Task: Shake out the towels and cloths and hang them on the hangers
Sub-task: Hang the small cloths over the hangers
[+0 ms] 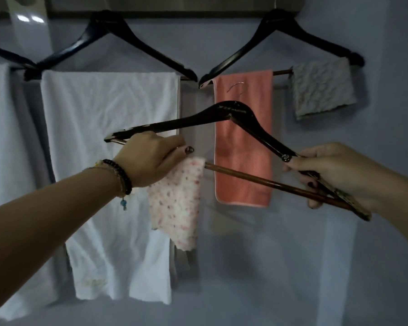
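A large white towel (108, 161) hangs down the left half of the frame, draped over the bar of a black hanger (118, 38) on the rail at the top. Another white towel (0, 128) hangs at the far left edge. Right of centre, a second black hanger (292, 36) on the rail carries a pink towel (243, 147) and, toward the upper right, a small folded grey cloth (323, 88).

In front of these, across the middle of the frame, a dark wooden hanger (233, 111) is held tilted, its right end lower. A small white cloth with pink spots (177, 203) hangs over its bar, left of centre.

The left hand (149, 158), with beaded bracelets (120, 177) at the wrist, has its grip closed on the bar and the top of the spotted cloth. The right hand (335, 175), at the right edge, has its grip pinched around the hanger's lower right end.
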Available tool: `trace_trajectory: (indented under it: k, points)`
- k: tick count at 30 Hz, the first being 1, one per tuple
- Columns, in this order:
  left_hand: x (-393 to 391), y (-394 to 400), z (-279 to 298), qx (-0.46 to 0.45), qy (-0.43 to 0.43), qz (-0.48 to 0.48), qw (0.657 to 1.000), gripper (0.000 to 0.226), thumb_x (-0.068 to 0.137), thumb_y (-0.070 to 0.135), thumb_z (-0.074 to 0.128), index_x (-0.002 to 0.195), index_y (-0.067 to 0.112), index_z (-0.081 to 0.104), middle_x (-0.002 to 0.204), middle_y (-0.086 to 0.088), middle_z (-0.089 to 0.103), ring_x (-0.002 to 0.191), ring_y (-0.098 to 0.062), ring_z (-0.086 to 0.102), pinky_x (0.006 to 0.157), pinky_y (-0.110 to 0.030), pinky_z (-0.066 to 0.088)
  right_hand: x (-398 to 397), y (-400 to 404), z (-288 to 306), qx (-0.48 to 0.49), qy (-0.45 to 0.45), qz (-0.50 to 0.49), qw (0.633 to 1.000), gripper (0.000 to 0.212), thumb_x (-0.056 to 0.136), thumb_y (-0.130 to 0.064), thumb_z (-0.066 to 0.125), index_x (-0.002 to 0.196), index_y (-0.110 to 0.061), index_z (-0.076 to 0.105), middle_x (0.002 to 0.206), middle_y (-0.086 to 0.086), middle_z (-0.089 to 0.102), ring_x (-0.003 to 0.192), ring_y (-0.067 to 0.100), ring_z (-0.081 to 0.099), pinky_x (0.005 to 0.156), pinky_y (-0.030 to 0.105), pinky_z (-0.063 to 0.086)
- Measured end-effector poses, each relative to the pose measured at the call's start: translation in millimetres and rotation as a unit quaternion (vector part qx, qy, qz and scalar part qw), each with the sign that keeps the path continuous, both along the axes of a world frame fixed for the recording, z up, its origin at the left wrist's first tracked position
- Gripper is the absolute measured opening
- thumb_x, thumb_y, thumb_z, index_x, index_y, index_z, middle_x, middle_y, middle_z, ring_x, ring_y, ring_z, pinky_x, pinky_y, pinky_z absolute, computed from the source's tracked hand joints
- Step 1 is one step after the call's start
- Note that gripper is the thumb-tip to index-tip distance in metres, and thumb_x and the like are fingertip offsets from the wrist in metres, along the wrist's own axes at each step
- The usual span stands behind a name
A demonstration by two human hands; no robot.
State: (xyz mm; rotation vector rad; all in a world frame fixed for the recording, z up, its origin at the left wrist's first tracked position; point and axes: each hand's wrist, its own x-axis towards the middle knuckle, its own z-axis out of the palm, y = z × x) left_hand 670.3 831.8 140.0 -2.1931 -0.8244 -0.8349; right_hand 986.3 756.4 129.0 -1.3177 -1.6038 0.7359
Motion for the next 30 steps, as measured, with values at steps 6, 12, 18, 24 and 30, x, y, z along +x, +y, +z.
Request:
trace_trajectory:
  k: [6,12,18,24,30]
  points:
    - [-34,-27,-24,-0.042,0.09,-0.094,0.991,0.029,0.091,0.043,0.049,0.101,0.019,0.064,0.088,0.007,0.06,0.072,-0.011,0.058,0.067,-0.026,0.048,-17,-55,1,0.009,-0.073,-0.05,0.996,0.019,0.091,-0.023,0.062,0.088,-0.007,0.071,0.05,0.005,0.043,0.046,0.021,0.046,0.047,0.032,0.052]
    - [-77,-64,-31,-0.251,-0.015,-0.133,0.959,0.017,0.081,0.037,0.072,0.091,0.025,0.077,0.088,0.011,0.067,0.075,-0.003,0.062,0.069,-0.021,0.053,-63,-107,-11,0.03,-0.139,-0.068,0.988,0.022,0.091,-0.022,0.061,0.091,-0.001,0.067,0.049,0.004,0.044,0.043,0.019,0.048,0.049,0.036,0.055]
    - [-116,-107,-45,-0.123,-0.017,-0.007,0.992,0.028,0.085,0.002,0.063,0.105,0.021,0.07,0.099,0.004,0.072,0.086,-0.019,0.068,0.075,-0.042,0.057,-105,-151,-31,0.033,-0.118,-0.084,0.989,0.021,0.09,-0.023,0.063,0.091,-0.003,0.069,0.05,0.004,0.045,0.046,0.023,0.052,0.049,0.036,0.056]
    - [-154,-166,-52,-0.125,0.017,-0.066,0.99,0.041,0.09,0.039,0.034,0.115,0.026,0.064,0.1,0.008,0.07,0.084,-0.013,0.066,0.072,-0.035,0.055,-133,-163,-14,0.048,-0.1,-0.056,0.992,0.024,0.089,-0.022,0.062,0.089,0.002,0.068,0.049,0.007,0.042,0.042,0.027,0.05,0.045,0.034,0.052]
    - [-203,-189,-41,-0.169,0.044,-0.051,0.983,0.026,0.095,0.035,0.055,0.117,0.029,0.067,0.095,0.027,0.066,0.081,0.016,0.057,0.076,0.0,0.04,-166,-160,0,0.09,-0.097,0.011,0.991,0.009,0.089,-0.016,0.065,0.085,-0.015,0.073,0.049,0.005,0.045,0.042,0.017,0.047,0.048,0.039,0.055]
